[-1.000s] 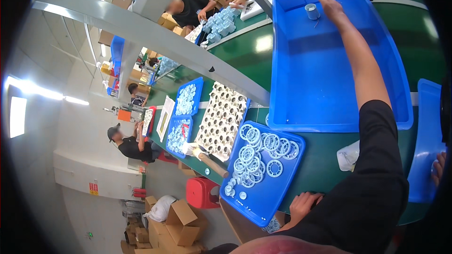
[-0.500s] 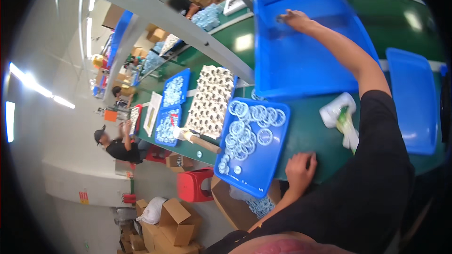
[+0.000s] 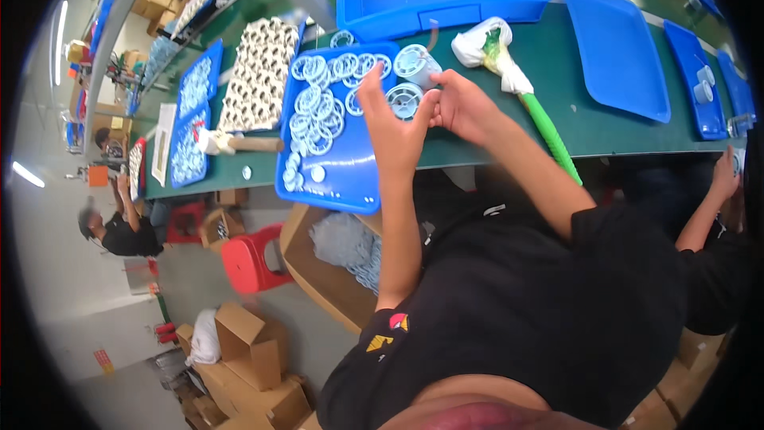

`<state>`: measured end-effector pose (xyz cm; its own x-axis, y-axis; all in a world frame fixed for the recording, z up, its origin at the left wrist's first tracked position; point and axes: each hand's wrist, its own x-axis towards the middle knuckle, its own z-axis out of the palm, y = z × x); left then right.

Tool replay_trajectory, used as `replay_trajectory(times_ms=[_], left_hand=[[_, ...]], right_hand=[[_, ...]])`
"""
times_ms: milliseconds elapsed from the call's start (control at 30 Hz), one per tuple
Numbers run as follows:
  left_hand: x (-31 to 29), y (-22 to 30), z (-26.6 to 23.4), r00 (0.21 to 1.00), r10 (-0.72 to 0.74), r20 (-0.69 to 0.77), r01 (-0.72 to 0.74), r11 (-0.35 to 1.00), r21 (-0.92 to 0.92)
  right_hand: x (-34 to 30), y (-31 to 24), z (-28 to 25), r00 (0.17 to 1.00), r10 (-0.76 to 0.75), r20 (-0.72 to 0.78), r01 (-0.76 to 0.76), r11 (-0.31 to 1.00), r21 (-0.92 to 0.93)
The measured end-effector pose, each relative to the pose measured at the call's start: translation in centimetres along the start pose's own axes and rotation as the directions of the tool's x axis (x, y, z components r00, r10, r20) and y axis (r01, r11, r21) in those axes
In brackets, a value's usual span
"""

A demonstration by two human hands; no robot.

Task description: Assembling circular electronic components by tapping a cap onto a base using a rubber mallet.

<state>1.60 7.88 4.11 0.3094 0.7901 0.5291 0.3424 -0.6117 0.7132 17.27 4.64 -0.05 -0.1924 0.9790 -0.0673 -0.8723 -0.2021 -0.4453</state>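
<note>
Two light blue round spools sit close together at my hands, above the table's front edge. My left hand [image 3: 395, 131] curves its thumb and fingers around the lower spool [image 3: 404, 101], whose spoked face shows. Beside it, my right hand [image 3: 465, 107] has bent fingers against the upper spool [image 3: 417, 64]; its inner fingertips are partly hidden. Just left is a blue tray [image 3: 350, 179] with many loose pale blue rings [image 3: 317, 115] and a few small discs [image 3: 318, 173]. A short tan strip [image 3: 434, 34] stands up behind the upper spool.
Behind is a large blue bin [image 3: 446, 12]. To the right lie a green-handled tool with a wrapped head [image 3: 549, 131] and a flat blue tray [image 3: 617, 48]. A wooden-handled mallet [image 3: 255, 144] and egg-carton tray [image 3: 261, 72] lie left. Below is an open carton [image 3: 318, 275].
My right hand has come out of the large bin and back to my left hand. My left hand has risen from the table edge. Both are now at the spools; the view has shifted.
</note>
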Motion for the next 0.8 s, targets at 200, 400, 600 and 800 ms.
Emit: replay_trajectory(times_ms=[200,400,600,800], left_hand=[[-2.9,-0.4,2.8,0.978,-0.171,0.121,0.181,0.981,-0.076],[-3.9,-2.1,2.2,0.996,0.075,0.056,-0.076,0.997,0.024],[-9.6,2.6,-0.4,0.962,-0.247,-0.115,0.232,0.964,-0.131],[-7.3,0.0,2.3,0.99,-0.105,0.094,0.111,0.992,-0.055]], right_hand=[[-2.6,1.5,-3.2,0.965,-0.061,-0.257,-0.002,0.972,-0.235],[-4.9,1.8,-0.1,0.86,-0.291,-0.42,-0.112,0.695,-0.71],[-7.5,2.1,0.7,0.762,-0.639,-0.107,-0.118,0.026,-0.993],[-6.1,1.2,0.0,0.825,-0.553,0.119,0.09,-0.079,-0.993]])
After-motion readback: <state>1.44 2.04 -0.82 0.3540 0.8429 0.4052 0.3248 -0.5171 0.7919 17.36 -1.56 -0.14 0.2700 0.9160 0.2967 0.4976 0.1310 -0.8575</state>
